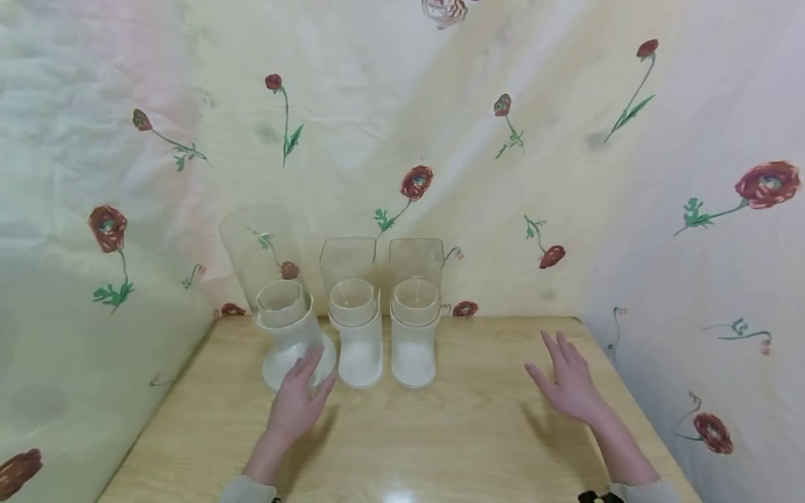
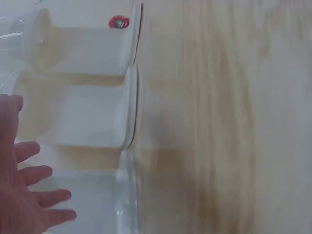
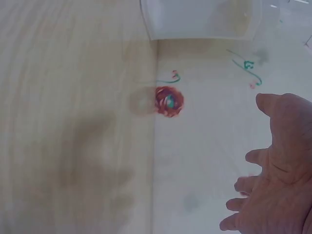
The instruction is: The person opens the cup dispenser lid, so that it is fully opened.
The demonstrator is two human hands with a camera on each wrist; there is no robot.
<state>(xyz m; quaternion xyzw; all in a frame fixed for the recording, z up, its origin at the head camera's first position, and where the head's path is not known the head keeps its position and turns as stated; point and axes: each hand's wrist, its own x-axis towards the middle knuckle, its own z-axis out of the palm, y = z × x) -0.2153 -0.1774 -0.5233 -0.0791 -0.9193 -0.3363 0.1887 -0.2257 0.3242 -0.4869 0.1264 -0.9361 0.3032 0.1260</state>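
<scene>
Three white stands with short round collars and clear upright parts line the back of the table. The left stand (image 1: 308, 335) has a round white base (image 1: 274, 370) and the tallest clear part (image 1: 260, 248). Beside it are the middle stand (image 1: 361, 360) and the right stand (image 1: 413, 360). My left hand (image 1: 298, 406), fingers spread, overlaps the left stand's base in the head view; the left wrist view shows nothing in its grasp. Over the table's right side, my right hand (image 1: 574, 388) hovers with fingers extended, holding nothing, its shadow on the wood below.
The light wooden table (image 1: 453, 433) has its back edge against a pale cloth (image 1: 352, 140) printed with red flowers. The cloth also hangs along the left and right sides. A dark band (image 1: 600, 497) sits at my right wrist.
</scene>
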